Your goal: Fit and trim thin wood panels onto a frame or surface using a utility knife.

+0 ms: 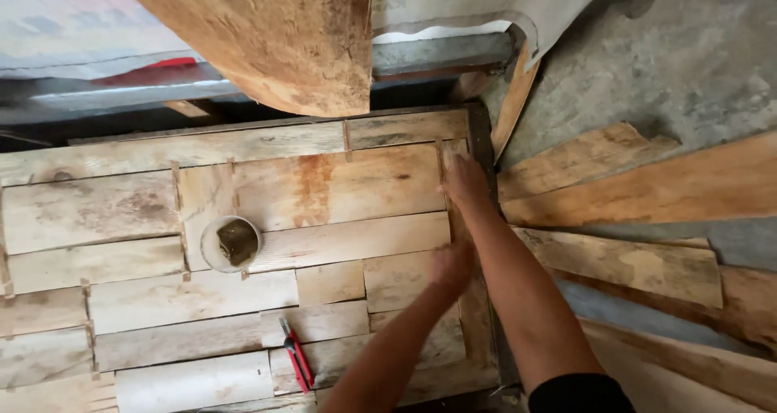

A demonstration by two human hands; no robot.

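The right hand (465,180) lies flat, fingers spread, pressing a narrow vertical wood strip (450,219) at the panel's three-o'clock edge. The left hand (453,266), blurred (its grasp cannot be told), rests just below on that strip. The patchwork panel (243,300) is rough pale boards. At nine o'clock from the hands stands a round cup (231,243); red-handled pliers (297,363) lie at seven.

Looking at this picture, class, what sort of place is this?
Probably a woodworking shop or building site: a panel of pieced wooden boards, loose planks on a concrete floor, and a red-handled tool.
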